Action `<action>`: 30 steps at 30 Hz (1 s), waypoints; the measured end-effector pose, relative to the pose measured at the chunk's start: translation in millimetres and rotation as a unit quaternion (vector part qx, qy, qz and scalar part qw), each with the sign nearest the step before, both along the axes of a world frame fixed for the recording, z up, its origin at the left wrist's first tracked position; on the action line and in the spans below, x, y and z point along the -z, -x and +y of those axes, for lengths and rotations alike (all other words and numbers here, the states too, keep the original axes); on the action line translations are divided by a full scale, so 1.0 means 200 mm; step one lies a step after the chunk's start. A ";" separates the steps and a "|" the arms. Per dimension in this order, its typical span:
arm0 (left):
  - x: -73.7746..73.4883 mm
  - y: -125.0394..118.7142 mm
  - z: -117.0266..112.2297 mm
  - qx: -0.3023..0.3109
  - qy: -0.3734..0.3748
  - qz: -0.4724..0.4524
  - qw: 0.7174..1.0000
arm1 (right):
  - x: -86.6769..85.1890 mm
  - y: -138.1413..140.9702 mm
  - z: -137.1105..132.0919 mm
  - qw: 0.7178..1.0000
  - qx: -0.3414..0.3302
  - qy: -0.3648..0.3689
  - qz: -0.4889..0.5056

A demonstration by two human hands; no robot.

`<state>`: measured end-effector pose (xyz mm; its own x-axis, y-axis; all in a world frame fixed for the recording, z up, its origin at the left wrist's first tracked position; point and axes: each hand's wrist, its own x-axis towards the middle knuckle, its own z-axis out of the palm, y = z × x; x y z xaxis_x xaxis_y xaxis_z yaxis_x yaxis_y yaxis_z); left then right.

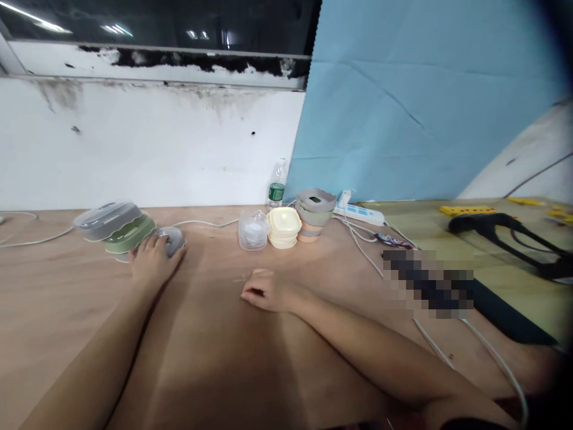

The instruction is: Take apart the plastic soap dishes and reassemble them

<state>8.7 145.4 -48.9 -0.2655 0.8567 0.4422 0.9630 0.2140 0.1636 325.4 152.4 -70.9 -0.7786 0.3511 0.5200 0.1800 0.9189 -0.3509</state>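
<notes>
My left hand reaches to the left part of the table, its fingers and thumb closed over a translucent grey lid. The hand hides part of that lid. Right beside it, a green lid and a larger translucent grey lid overlap in a slanting pile. My right hand rests on the tabletop with curled fingers, and nothing shows in it. Beyond the right hand stand clear stacked containers, a stack of cream-coloured containers and nested grey, green and orange bowls.
A plastic bottle stands against the wall. To its right lies a white power strip with cables running over the table. A blurred-out dark object, a black frame-like object and yellow pieces lie at the right.
</notes>
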 end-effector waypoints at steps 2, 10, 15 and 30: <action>0.01 -0.03 -0.01 0.033 -0.004 0.006 0.999 | -0.02 -0.01 0.03 0.999 0.025 0.019 -0.002; 0.07 -0.19 -0.10 0.328 -0.050 -0.037 0.943 | -0.05 -0.07 0.03 0.992 0.097 0.077 0.017; 0.05 -0.27 -0.14 0.514 -0.023 -0.089 0.853 | -0.07 -0.08 0.05 0.994 0.072 0.084 0.008; 0.07 -0.27 -0.13 0.452 0.038 -0.208 0.867 | 0.01 -0.07 0.05 0.969 0.113 0.172 0.134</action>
<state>61.9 119.8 -63.2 0.4073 0.8202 0.4018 0.6040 -0.5719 0.5551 339.3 161.9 -73.3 -0.5150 0.6849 0.5154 0.2228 0.6876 -0.6911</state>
